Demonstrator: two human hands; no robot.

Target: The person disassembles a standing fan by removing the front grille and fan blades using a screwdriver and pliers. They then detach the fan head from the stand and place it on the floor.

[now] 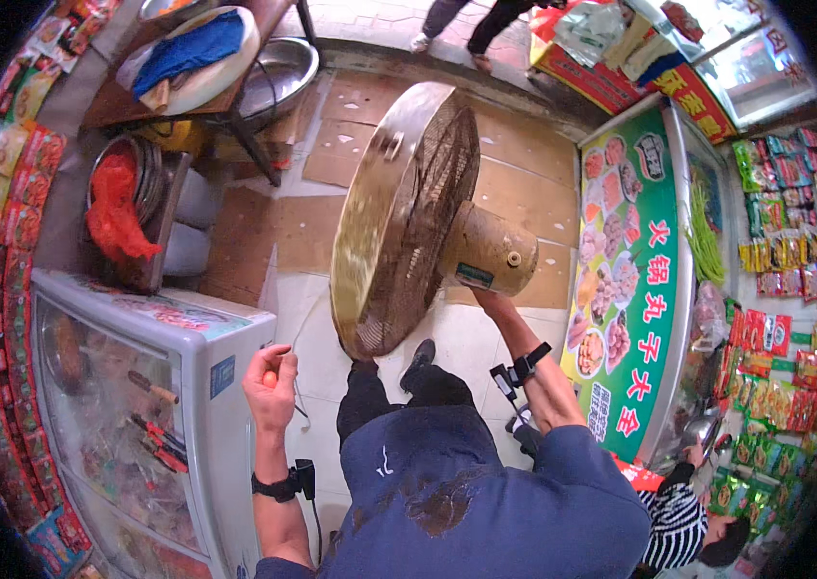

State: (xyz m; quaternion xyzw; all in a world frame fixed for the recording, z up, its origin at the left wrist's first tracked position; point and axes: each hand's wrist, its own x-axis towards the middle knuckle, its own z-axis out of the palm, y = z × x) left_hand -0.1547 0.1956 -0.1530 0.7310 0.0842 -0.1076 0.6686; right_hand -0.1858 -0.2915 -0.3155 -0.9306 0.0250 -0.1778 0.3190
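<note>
A large, dusty electric fan [408, 222] stands tilted in front of me, with a worn round metal cage and a stained beige motor housing [490, 253] on its right side. My right hand [491, 303] reaches up beneath that housing and is closed on the fan there; the housing covers most of its fingers. To the left of the fan, apart from it, my left hand [272, 388] is raised with its fingers curled in. A small orange spot shows between them, too small to name. Each wrist wears a black strap with a small device.
A glass-topped freezer [235, 328] stands close on my left, and a counter with a green food poster [654, 299] on my right. Flattened cardboard [524, 193] covers the floor beyond. A table [105, 108] is at the far left. A person in a striped top [674, 526] is at the lower right.
</note>
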